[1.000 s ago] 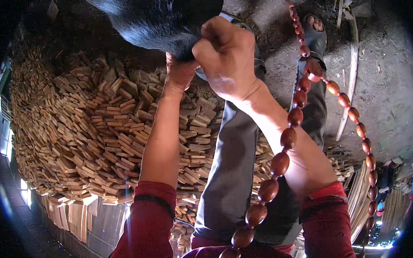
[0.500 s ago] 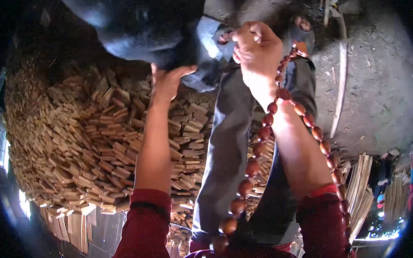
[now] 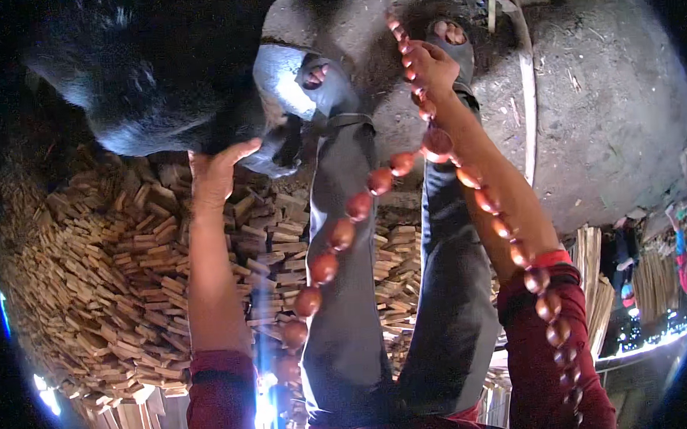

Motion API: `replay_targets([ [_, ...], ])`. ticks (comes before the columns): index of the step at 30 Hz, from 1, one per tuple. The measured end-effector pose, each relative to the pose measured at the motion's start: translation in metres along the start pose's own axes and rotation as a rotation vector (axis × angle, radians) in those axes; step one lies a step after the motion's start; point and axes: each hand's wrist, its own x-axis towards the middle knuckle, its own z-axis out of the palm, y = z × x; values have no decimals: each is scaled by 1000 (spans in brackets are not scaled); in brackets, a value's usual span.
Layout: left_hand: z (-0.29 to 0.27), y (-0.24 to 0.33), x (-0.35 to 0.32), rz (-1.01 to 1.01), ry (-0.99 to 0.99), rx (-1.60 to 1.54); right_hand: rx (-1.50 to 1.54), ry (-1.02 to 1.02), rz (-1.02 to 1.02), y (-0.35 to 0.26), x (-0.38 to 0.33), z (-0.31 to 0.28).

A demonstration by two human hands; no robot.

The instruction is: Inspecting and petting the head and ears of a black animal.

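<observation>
A large animal with dark, glossy fur [image 3: 162, 92] fills the upper left. My left hand [image 3: 217, 172] is pressed against its lower edge, thumb spread to the right and the other fingers partly covered by the fur. My right hand [image 3: 433, 69] is held above the ground beside my right foot [image 3: 450, 33], its fingers curled in. Whatever may be inside them cannot be made out. A string of brown beads [image 3: 436, 144] hangs down in front of the camera and crosses over part of that hand.
Stacked split firewood [image 3: 94, 294] spreads across the left and behind my legs [image 3: 342, 268]. A long pale pole [image 3: 527, 91] lies on the dirt ground [image 3: 600, 126] to the right. Upright wooden slats [image 3: 588, 261] and hanging cloths [image 3: 681, 249] are at the lower right.
The view has shifted, and the animal and my left hand now appear farther left. My right hand has moved away from the animal, toward my right foot. The beads have swung leftward.
</observation>
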Motion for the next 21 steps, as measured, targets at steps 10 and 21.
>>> replay_targets([
  [10,9,5,-2,-76,-64,-6,-66,137,93,-26,-32,-13],
  [21,-5,-24,20,571,-496,678,-431,298,-16,-119,-140,-138],
])
